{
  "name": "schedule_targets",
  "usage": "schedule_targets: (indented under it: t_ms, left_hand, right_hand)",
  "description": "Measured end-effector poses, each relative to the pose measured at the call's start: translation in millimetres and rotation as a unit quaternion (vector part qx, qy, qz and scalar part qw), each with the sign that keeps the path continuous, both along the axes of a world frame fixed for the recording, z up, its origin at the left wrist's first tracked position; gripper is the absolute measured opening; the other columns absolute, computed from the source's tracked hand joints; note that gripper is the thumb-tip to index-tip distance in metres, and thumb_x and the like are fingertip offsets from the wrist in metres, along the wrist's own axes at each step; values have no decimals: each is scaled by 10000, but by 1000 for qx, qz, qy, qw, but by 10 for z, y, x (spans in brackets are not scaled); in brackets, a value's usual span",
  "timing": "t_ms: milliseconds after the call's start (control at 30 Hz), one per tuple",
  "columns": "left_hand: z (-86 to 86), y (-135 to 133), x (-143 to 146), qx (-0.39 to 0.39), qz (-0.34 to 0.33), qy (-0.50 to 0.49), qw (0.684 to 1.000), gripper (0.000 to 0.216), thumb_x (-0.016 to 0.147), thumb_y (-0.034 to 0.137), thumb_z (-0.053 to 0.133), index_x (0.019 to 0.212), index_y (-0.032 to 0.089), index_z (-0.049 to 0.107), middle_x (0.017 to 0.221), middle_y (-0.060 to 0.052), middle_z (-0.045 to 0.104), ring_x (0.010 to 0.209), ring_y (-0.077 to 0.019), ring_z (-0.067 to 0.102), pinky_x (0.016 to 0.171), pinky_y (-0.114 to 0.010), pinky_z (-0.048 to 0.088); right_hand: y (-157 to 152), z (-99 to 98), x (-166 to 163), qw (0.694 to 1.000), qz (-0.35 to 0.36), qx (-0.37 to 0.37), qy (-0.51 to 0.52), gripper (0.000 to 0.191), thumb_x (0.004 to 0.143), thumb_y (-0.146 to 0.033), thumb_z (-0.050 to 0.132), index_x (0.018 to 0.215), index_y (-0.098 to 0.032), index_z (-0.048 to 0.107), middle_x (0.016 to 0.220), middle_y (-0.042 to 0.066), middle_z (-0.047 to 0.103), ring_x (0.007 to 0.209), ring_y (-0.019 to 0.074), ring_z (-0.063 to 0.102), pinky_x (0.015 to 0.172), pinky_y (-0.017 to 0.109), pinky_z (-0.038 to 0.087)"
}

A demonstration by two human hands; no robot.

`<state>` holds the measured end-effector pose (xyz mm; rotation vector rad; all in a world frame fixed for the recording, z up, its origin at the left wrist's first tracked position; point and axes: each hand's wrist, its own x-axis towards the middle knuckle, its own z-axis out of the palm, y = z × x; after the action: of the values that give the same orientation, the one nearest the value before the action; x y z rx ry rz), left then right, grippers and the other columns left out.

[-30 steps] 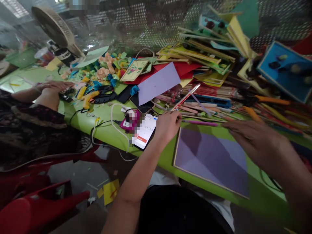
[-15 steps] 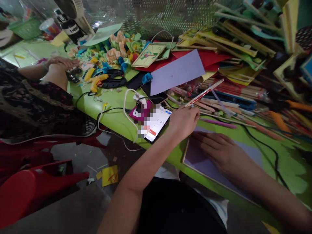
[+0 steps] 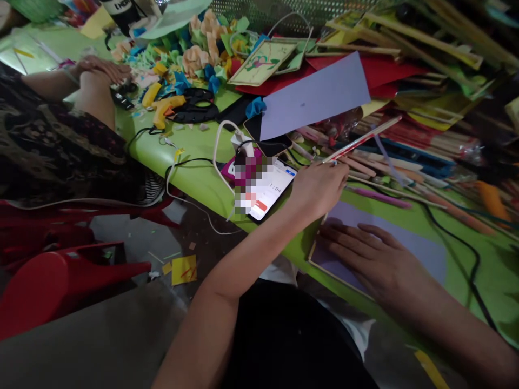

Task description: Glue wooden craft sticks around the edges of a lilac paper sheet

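My left hand [image 3: 318, 186] is closed at the near side of the stick pile, just past the lit phone [image 3: 270, 189]. A thin red-and-white stick [image 3: 365, 139] slants up and away from its fingers; the exact grip is partly hidden. Flat on a purple sheet [image 3: 421, 251] lies my right hand [image 3: 373, 254], fingers stretched out, pressing on its left part. A thin pale wooden strip [image 3: 338, 281] runs along the sheet's near edge.
Behind lie a loose purple sheet [image 3: 316, 100], framed pieces [image 3: 261, 62] and many sticks. Yellow-handled glue gun [image 3: 164, 108], white charger cable [image 3: 217, 148] and black cable [image 3: 472, 259] lie on the green table [image 3: 190, 186]. Another person's hands [image 3: 101, 67] rest at left. Red stools [image 3: 40, 292] stand below.
The view has shifted a little, so most things appear farther right and higher. Both hands stay in nearly the same places on the table. The phone's timer has changed from 1:03 to 1:04.
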<state>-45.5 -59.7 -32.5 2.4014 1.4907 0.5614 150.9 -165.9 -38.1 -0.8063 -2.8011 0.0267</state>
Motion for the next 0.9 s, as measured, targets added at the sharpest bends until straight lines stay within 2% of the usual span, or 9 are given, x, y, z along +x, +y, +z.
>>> schedule_targets:
  t_ms: [133,267,433,567,733,900]
  left_hand:
    - [-27,15,1,3,-9,-7,1000,215,1037,173,516,1027,221,724,1007,-49,782,989,-232,700,818,-350,507]
    - [-32,21,-1,0,-8,-9,1000,202,1036,176,530,1020,218,727,1029,-47,786,1018,-236,693,841,-356,505]
    - [-40,44,-5,-10,-37,-21,999,118,1001,167,618,1017,215,725,1084,-37,784,1076,-231,681,923,-357,498]
    - [-42,59,-7,-22,-57,-25,998,91,997,180,637,1011,210,722,1069,-57,772,1100,-241,675,933,-371,499]
    - [-37,59,-4,-26,-59,-24,998,88,998,187,644,1024,200,727,1087,-65,763,1161,-261,651,963,-376,496]
    - [-54,68,-8,-16,-62,-25,998,99,1002,186,635,1030,194,730,1083,-66,763,1165,-256,651,989,-382,494]
  right_hand:
    - [-51,0,-10,1000,-5,11,-21,508,989,-77,455,1472,-171,580,1482,116,678,1341,274,626,1108,488,434]
    - [-53,-38,16,999,-20,14,-37,513,987,-81,462,1476,-185,579,1499,115,664,1365,286,607,1123,511,408]
    - [-69,-3,47,999,-25,7,-27,608,1038,-158,435,1637,-238,377,1533,70,641,1400,262,583,1112,493,407]
    - [-247,96,55,1000,-21,-13,-16,683,1041,-150,401,1691,-289,247,1590,19,582,1410,227,578,1124,457,393]
    - [-525,79,86,999,-31,-36,-22,760,985,-93,395,1701,-279,217,1613,2,548,1452,235,538,1199,451,322]
    - [-627,-20,122,998,-46,-10,-47,785,959,-79,446,1698,-232,228,1649,41,497,1539,268,425,1255,512,250]
